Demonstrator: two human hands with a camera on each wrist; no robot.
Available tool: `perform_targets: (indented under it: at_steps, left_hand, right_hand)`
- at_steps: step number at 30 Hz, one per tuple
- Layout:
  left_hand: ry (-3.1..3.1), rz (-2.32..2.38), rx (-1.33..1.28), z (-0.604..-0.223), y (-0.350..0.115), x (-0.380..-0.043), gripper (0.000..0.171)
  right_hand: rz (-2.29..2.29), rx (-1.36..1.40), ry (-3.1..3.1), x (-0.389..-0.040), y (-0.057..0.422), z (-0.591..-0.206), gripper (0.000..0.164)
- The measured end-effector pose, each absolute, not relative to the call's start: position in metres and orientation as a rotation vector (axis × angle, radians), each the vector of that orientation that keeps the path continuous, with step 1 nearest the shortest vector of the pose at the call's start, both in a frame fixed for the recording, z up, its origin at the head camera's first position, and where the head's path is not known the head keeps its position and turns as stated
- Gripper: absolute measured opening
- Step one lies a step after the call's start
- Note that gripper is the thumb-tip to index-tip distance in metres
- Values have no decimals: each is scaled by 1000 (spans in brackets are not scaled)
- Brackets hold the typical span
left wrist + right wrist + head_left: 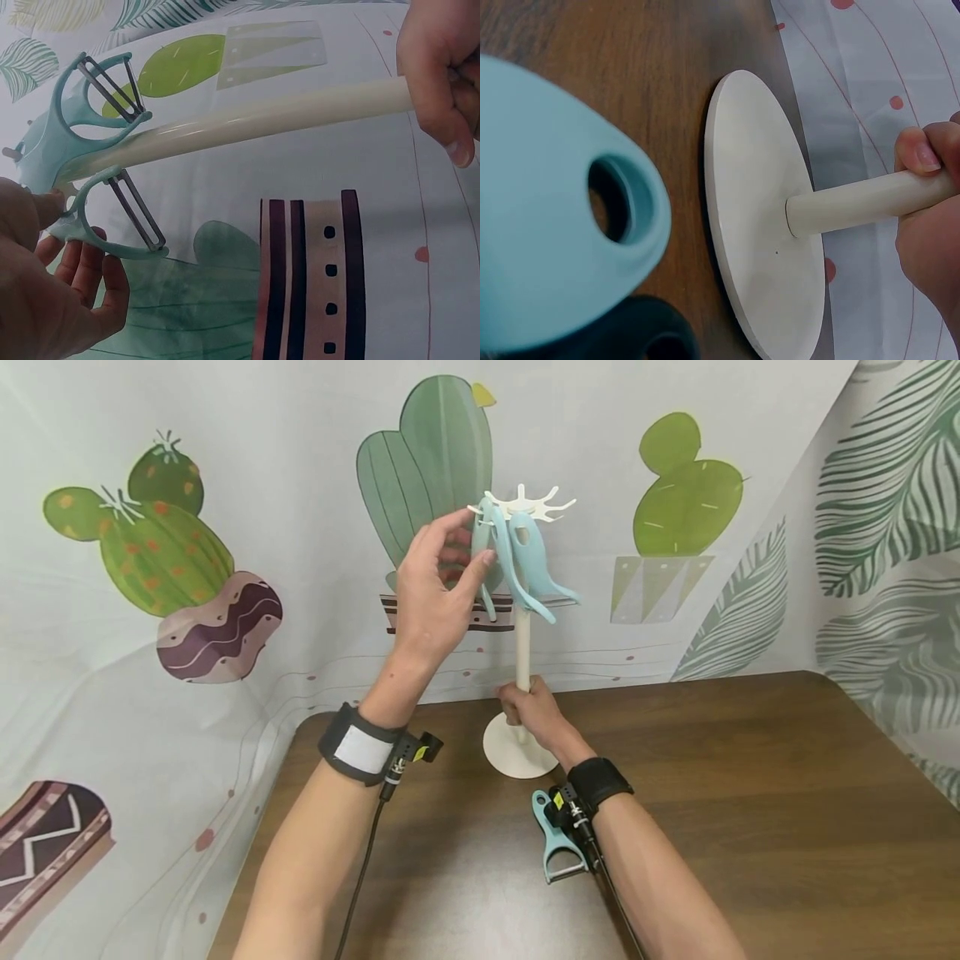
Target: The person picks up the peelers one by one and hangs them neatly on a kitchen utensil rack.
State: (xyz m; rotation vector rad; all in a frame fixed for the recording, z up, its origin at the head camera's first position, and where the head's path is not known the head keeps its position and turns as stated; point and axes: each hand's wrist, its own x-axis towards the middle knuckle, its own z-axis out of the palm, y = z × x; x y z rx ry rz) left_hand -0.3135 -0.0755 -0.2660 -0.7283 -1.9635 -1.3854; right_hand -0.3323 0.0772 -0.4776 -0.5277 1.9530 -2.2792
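Note:
A cream stand (522, 647) with a ring of prongs (534, 508) on top rises from a round base (510, 758). My right hand (536, 710) grips its pole low down, just above the base. Up at the prongs, my left hand (441, 589) pinches the handle of a light blue peeler (116, 246) between thumb and fingers, against the left side of the ring. Two more blue peelers (532, 556) hang beside it, blades downward. Whether the pinched peeler's hole is over a prong I cannot tell.
Another blue peeler (553, 839) lies on the brown wooden table (750, 818), close to the right wrist's camera. A cactus-printed cloth (315, 527) hangs behind the table. Cables (363, 860) trail from both wrist cameras.

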Motion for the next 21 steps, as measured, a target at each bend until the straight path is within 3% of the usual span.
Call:
perform_targets:
  at_steps: [21]
  left_hand:
    - [-1942, -1459, -724, -264, -68, -294, 39]
  right_hand:
    - [-2274, -473, 1967, -330, 76, -475, 52]
